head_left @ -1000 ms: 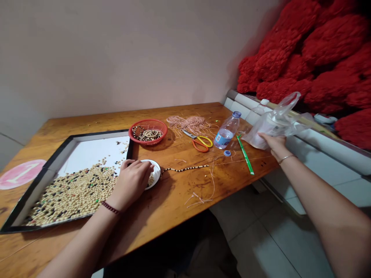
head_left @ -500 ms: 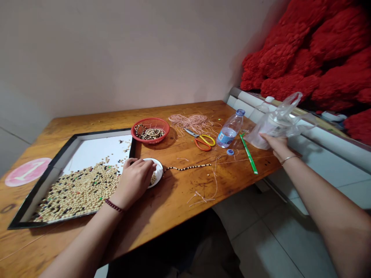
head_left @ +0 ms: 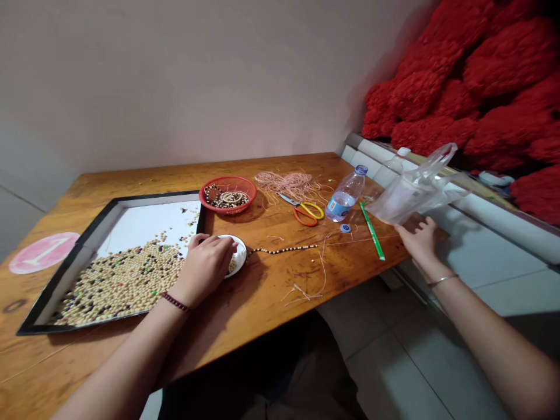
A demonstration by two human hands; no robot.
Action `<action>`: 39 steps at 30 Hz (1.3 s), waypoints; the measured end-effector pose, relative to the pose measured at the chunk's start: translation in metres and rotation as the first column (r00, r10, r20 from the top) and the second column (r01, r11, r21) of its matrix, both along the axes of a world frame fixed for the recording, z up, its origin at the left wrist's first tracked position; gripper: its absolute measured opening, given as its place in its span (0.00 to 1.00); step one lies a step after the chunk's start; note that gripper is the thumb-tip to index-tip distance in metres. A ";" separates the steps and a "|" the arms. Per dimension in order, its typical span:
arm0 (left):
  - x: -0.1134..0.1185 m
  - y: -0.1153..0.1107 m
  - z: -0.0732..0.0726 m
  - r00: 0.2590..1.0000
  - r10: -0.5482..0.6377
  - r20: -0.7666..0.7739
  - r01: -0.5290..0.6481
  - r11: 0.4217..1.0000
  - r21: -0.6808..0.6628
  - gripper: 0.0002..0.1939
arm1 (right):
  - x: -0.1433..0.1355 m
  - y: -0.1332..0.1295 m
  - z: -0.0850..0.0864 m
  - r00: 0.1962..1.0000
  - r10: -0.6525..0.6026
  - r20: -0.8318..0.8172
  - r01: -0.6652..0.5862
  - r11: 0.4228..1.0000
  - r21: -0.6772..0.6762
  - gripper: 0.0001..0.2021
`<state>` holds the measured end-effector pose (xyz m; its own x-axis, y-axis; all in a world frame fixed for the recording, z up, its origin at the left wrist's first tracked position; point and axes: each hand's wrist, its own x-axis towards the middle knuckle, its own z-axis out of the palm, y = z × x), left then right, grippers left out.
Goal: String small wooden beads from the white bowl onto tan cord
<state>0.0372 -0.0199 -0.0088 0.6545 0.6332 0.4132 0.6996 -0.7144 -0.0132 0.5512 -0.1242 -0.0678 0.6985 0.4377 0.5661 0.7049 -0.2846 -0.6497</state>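
Observation:
My left hand (head_left: 209,261) is curled over a small white dish (head_left: 240,265) that has some pale beads in it. Its fingertips are hidden, so what they pinch does not show. From the dish's right rim, close to those fingers, a string of pale and dark beads (head_left: 284,251) runs right along the wood and continues as thin thread towards my right hand (head_left: 417,236). That hand has its fingers apart beside a clear plastic bag (head_left: 396,201) with a cup-like container inside. Left of the dish, a black-rimmed tray (head_left: 30,318) holds many loose beads.
A red basket (head_left: 252,201) of beaded strings, a heap of pink thread (head_left: 289,185), scissors (head_left: 306,211), a water bottle (head_left: 345,195), its blue cap (head_left: 345,228) and a green packet (head_left: 373,233) lie on the wooden table (head_left: 262,326). Red bundles (head_left: 476,81) are piled at right.
My right hand has come down and slightly nearer from the plastic bag, and its fingers have spread. My left hand stays over the dish. The view has shifted slightly.

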 end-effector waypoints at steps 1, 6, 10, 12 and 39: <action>0.000 0.000 0.000 1.000 0.001 0.000 -0.001 1.000 -0.001 0.15 | -0.011 -0.005 0.002 0.999 -0.012 0.037 0.012 1.000 0.005 0.31; 0.000 -0.001 0.001 1.000 0.006 -0.006 -0.006 1.000 -0.006 0.16 | -0.084 -0.015 0.030 0.779 0.468 0.418 -0.375 0.881 -0.287 0.07; 0.000 -0.002 0.003 1.000 0.008 -0.007 -0.009 1.000 -0.011 0.16 | -0.133 -0.002 0.044 0.600 0.651 0.464 -0.413 0.749 -0.517 0.06; 0.000 -0.002 0.003 1.000 0.009 -0.004 -0.009 1.000 -0.010 0.16 | -0.147 0.008 0.044 0.534 0.711 0.457 -0.424 0.693 -0.583 0.06; -0.001 -0.005 0.001 0.991 0.125 0.038 -0.127 0.990 0.064 0.16 | -0.153 0.025 0.066 0.489 0.658 0.572 -0.313 0.745 -0.589 0.07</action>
